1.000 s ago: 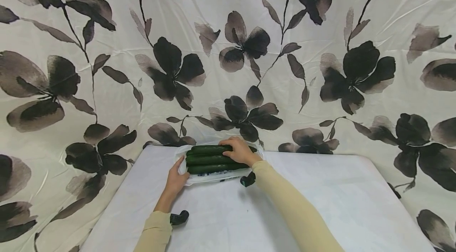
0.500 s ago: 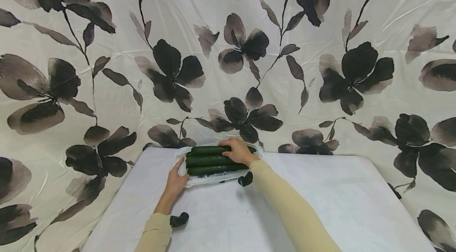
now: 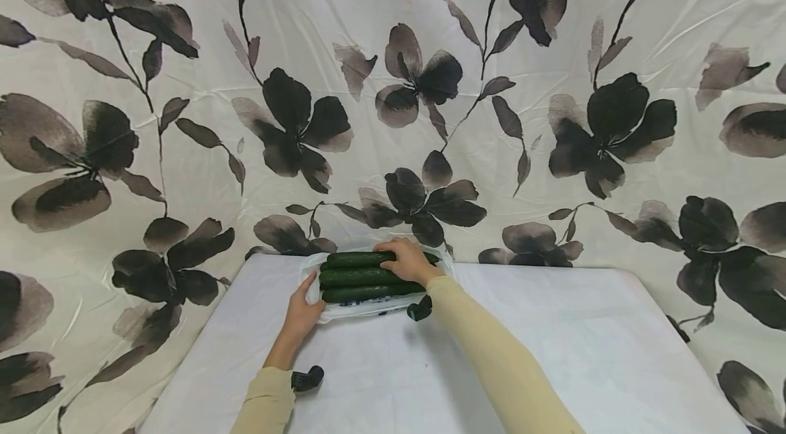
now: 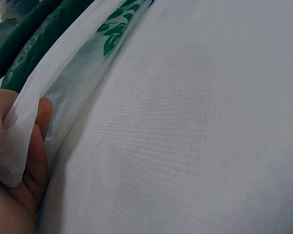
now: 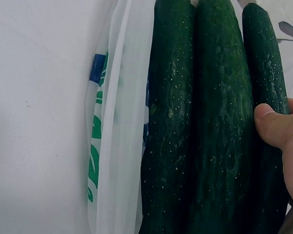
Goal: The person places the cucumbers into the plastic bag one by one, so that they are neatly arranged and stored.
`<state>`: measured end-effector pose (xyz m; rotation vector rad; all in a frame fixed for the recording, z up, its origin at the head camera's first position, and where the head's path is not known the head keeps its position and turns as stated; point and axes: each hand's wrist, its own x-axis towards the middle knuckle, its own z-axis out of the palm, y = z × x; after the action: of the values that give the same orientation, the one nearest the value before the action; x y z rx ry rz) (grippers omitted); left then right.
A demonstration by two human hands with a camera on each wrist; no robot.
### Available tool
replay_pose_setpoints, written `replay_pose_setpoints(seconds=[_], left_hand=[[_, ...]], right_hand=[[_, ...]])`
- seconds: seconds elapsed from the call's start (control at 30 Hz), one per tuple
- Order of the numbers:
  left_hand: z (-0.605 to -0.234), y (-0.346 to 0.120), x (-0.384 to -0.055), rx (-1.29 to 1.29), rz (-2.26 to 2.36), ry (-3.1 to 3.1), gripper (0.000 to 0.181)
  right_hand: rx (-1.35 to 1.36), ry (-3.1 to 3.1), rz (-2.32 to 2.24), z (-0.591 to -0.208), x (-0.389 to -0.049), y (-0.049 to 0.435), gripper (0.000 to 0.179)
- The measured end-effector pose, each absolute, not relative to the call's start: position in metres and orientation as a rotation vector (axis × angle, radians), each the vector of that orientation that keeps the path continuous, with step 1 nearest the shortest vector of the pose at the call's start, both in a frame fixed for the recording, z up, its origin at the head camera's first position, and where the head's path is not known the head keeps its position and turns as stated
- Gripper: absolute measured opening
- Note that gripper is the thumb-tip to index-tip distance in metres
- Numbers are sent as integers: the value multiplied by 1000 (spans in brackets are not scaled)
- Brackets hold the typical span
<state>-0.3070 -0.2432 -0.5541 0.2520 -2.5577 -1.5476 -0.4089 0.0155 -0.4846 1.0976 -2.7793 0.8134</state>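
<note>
Three dark green cucumbers lie side by side in the mouth of a white plastic bag [image 3: 346,314] at the back of the table. The far cucumber [image 5: 263,53] is in my right hand [image 3: 413,263], which holds it from above, thumb on the near side and fingers over the far side. Beside it rest the middle cucumber [image 5: 222,97] and the near cucumber [image 5: 171,117]. My left hand [image 3: 302,312] grips the bag's left edge, its thin plastic [image 4: 17,146] bunched between thumb and fingers. Green leaf prints [image 4: 118,29] show on the bag's side.
A white cloth covers the table [image 3: 552,352]. Right behind the bag hangs a floral curtain [image 3: 491,147], meeting the table's back edge. Black camera mounts [image 3: 307,378] sit at both wrists.
My right hand has edged slightly left on the far cucumber. My left hand keeps its grip on the bag's edge, and the bag stays in place.
</note>
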Motion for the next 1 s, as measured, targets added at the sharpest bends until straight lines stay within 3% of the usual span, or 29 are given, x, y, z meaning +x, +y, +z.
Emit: replay_pose_setpoints(seconds=[1.0], left_hand=[[-553,-242,-308,222,-1545,-2564,78]], right_hand=[[1060,-2807,811,-485,-408,9,38]])
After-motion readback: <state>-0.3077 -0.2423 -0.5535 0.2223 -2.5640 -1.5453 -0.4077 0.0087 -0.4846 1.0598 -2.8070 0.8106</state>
